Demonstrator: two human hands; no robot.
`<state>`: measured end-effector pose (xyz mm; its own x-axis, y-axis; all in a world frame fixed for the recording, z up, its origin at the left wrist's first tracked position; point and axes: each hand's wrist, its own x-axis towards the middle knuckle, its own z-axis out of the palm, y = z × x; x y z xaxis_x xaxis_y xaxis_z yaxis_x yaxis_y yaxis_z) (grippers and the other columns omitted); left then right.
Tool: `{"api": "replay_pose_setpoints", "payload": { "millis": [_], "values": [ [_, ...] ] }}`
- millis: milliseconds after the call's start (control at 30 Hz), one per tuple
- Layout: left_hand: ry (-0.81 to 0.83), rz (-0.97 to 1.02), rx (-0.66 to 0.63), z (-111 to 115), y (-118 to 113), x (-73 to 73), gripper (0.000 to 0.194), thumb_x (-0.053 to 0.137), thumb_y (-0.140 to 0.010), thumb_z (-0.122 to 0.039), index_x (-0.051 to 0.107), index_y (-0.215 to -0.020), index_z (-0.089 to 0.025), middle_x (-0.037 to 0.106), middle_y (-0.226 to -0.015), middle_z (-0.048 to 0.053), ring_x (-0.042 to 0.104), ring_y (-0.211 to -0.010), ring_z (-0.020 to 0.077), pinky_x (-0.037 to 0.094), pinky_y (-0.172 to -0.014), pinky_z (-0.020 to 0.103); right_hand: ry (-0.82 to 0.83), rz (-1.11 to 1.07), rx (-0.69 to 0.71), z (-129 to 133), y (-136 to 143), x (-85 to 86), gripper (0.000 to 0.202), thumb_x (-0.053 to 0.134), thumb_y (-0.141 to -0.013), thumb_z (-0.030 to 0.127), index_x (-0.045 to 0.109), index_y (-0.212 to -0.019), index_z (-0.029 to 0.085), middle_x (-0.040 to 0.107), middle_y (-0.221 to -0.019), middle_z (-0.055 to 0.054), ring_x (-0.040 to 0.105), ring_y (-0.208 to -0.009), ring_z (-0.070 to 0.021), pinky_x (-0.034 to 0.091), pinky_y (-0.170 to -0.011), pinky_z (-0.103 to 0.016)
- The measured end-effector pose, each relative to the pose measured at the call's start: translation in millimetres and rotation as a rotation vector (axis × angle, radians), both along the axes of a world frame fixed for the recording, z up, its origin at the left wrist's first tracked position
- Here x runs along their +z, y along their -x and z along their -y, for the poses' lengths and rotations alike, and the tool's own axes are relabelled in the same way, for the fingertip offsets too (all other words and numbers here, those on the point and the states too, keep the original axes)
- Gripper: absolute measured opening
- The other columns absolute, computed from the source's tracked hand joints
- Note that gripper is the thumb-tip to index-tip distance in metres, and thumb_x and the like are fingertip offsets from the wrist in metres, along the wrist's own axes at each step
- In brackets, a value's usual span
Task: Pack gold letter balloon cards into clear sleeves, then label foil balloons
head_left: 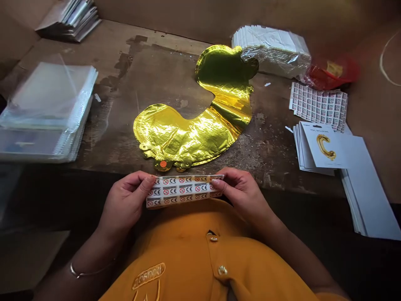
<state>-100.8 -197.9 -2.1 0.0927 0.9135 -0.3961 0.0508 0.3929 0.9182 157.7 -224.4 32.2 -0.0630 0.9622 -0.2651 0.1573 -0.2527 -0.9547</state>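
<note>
A strip of stickers printed with CE marks and red warning circles is stretched level between my hands, in front of the table edge. My left hand pinches its left end between thumb and fingers. At the other end, my right hand grips it with the thumb on top. Just beyond the strip lies a flat gold foil balloon, curved like a letter C and creased. A small orange dot shows on one of its near tabs.
Clear plastic sleeves are stacked at the left, with more packets behind. At the right are a sticker sheet, "Foil Balloons" cards and white card strips. A wrapped white stack and a red basket stand farther back.
</note>
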Motion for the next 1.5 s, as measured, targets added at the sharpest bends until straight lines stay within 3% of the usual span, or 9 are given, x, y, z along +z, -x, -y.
{"api": "replay_pose_setpoints", "payload": {
  "millis": [167, 267, 467, 667, 833, 900, 1100, 1300, 1500],
  "values": [
    [-0.525, -0.576, 0.154, -8.6, 2.2, 19.4, 0.025, 0.067, -0.081, -0.043, 0.065, -0.088, -0.019, 0.069, -0.087, 0.003, 0.065, -0.08, 0.0185, 0.051, -0.074, 0.03, -0.065, 0.014, -0.047, -4.5, 5.0, -6.1, 0.019, 0.065, -0.082, 0.032, 0.064, -0.074, 0.015, 0.057, -0.066, 0.0, 0.052, -0.062, -0.0109, 0.041, -0.056, -0.022],
    [-0.906, -0.811, -0.131, -15.5, -5.2, 35.7, 0.044, 0.072, -0.077, -0.043, 0.063, -0.113, -0.019, 0.067, -0.116, 0.008, 0.06, -0.108, 0.0255, 0.041, -0.1, 0.039, -0.115, 0.065, 0.018, -7.4, 13.0, -5.3, 0.015, 0.064, -0.083, 0.028, 0.066, -0.076, 0.015, 0.061, -0.067, 0.0, 0.054, -0.063, -0.0113, 0.043, -0.058, -0.022],
    [-0.737, -0.647, -0.631, -35.2, -14.9, 41.7, 0.019, 0.059, -0.089, -0.036, 0.069, -0.081, -0.023, 0.071, -0.073, -0.004, 0.06, -0.068, 0.0129, 0.043, -0.079, 0.03, -0.053, 0.081, 0.154, -20.7, 14.1, 0.1, 0.015, 0.065, -0.082, 0.03, 0.069, -0.085, 0.015, 0.067, -0.077, -0.002, 0.059, -0.07, -0.013, 0.047, -0.063, -0.023],
    [-0.561, -0.553, -0.689, -51.9, -6.1, 38.8, 0.024, 0.058, -0.088, -0.041, 0.07, -0.077, -0.022, 0.07, -0.073, -0.003, 0.061, -0.066, 0.0127, 0.043, -0.064, 0.025, 0.001, 0.126, 0.219, -32.8, 7.7, 6.9, 0.019, 0.065, -0.082, 0.033, 0.068, -0.077, 0.015, 0.065, -0.071, -0.002, 0.057, -0.066, -0.0128, 0.046, -0.061, -0.024],
    [-0.925, -0.945, -0.396, -45.6, -3.8, 47.9, 0.038, 0.063, -0.084, -0.048, 0.067, -0.11, -0.019, 0.072, -0.104, 0.009, 0.064, -0.098, 0.0265, 0.04, -0.095, 0.042, 0.003, 0.104, 0.104, -26.9, 20.4, 1.1, 0.02, 0.065, -0.082, 0.033, 0.066, -0.073, 0.016, 0.063, -0.069, -0.001, 0.055, -0.064, -0.0118, 0.045, -0.059, -0.022],
    [-0.983, -0.901, -0.489, -42.4, -9.6, 51.5, 0.045, 0.063, -0.085, -0.046, 0.062, -0.121, -0.018, 0.07, -0.112, 0.01, 0.062, -0.105, 0.0263, 0.035, -0.102, 0.044, 0.001, 0.07, 0.083, -24.5, 25.9, -2.1, 0.018, 0.066, -0.081, 0.033, 0.066, -0.075, 0.016, 0.063, -0.068, 0.0, 0.055, -0.063, -0.0115, 0.045, -0.059, -0.022],
    [-0.353, -0.555, -0.854, -57.5, -24.1, 52.3, 0.021, 0.059, -0.085, -0.038, 0.072, -0.085, -0.022, 0.069, -0.071, -0.002, 0.061, -0.064, 0.0136, 0.043, -0.062, 0.025, -0.038, 0.091, 0.15, -24.2, 34.3, -4.0, 0.017, 0.065, -0.083, 0.03, 0.066, -0.073, 0.016, 0.064, -0.068, 0.0, 0.056, -0.063, -0.0108, 0.046, -0.058, -0.021],
    [0.017, -0.242, -0.789, -63.9, -19.5, 46.8, 0.025, 0.062, -0.077, -0.04, 0.07, -0.08, -0.016, 0.066, -0.068, -0.001, 0.055, -0.061, 0.012, 0.039, -0.054, 0.021, -0.192, 0.319, 0.255, -33.6, 24.2, 7.6, 0.022, 0.069, -0.082, 0.029, 0.066, -0.101, 0.018, 0.069, -0.088, -0.003, 0.063, -0.079, -0.0154, 0.051, -0.07, -0.026],
    [0.052, -0.125, -0.738, -61.6, -18.1, 41.7, 0.024, 0.065, -0.076, -0.038, 0.072, -0.087, -0.018, 0.07, -0.079, 0.001, 0.059, -0.069, 0.0143, 0.045, -0.062, 0.023, -0.428, 0.512, 0.316, -46.3, 25.5, 14.4, 0.016, 0.065, -0.085, 0.021, 0.069, -0.101, 0.019, 0.069, -0.092, -0.005, 0.064, -0.084, -0.0158, 0.052, -0.075, -0.028]
  ]
}}
